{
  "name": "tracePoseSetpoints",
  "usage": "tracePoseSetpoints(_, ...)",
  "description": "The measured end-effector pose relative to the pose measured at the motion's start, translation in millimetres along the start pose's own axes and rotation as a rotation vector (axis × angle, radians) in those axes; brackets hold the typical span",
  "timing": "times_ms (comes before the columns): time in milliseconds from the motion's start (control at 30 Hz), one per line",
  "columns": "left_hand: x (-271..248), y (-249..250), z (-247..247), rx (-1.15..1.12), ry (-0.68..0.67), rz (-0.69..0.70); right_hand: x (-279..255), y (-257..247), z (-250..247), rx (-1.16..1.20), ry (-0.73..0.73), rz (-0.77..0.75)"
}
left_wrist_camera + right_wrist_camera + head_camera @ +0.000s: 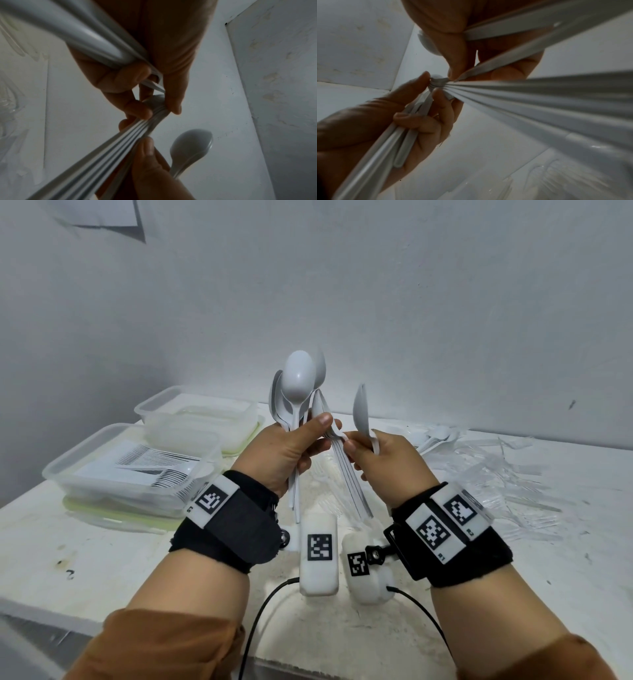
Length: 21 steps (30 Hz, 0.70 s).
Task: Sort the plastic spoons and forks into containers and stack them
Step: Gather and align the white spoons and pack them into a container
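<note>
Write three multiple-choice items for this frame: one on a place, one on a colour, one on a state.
1. Where are the clear containers?
A. left side of the table
B. right side
C. on the floor

2. What colour are the spoons held up in the left hand?
A. black
B. white
C. red

3. What is the right hand doing?
A. lying flat on the table
B. hanging idle
C. holding a single spoon and pinching a stack of handles

Key: 1 A, the head view shows them left of the hands. 2 B, the bowls are white. 3 C, fingers curl round the spoon and meet the stack.
</note>
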<state>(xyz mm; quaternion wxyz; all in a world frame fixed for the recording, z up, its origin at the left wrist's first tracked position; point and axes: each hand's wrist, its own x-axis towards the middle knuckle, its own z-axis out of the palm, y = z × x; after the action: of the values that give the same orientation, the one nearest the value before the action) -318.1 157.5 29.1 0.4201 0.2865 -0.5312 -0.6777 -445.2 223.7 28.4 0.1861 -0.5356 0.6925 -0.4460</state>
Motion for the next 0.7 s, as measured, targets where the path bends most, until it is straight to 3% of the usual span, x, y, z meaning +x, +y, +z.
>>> tracePoseSetpoints(233, 1, 0, -2, 0.012, 0.038, 0.028, -1, 3, -2, 0.172, -0.064, 0.052)
tracePoseSetpoints(400, 0, 1, -3, 0.034, 0.015, 0.032, 5, 9, -5, 0.187, -0.012, 0.072)
tracePoseSetpoints(533, -1, 0, 0, 0.052, 0.026, 0.023, 3, 9, -3, 0.164, -0.071, 0.134)
tracePoseSetpoints(700, -2, 1, 2, 0.086, 0.013, 0.021, 1, 5, -4, 0.241, -0.024, 0.105)
